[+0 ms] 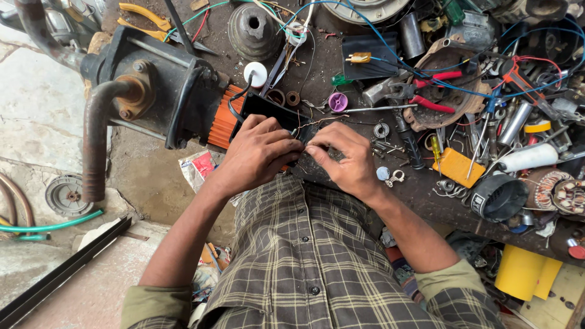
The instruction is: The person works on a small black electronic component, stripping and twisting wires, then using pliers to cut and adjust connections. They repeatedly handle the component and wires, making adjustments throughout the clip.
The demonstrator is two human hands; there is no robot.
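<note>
1. Plaid shirt (317, 268) of the person, nearest the camera, above the bench (426, 195).
2. Left hand (259, 152): fingers clenched on the near edge of a black flat cover (265, 108), which lies on the bench against the orange motor body (224, 122).
3. Right hand (347, 159): fingertips pinched on thin wires (317, 122) just beside the cover.
4. Progress, as a judgement: the wiring appears mid-way, with loose ends not yet tucked in and the cover not yet seated.
5. Red-handled pliers (429, 91) and a yellow-handled screwdriver (436, 151) lie untouched nearby.
</note>
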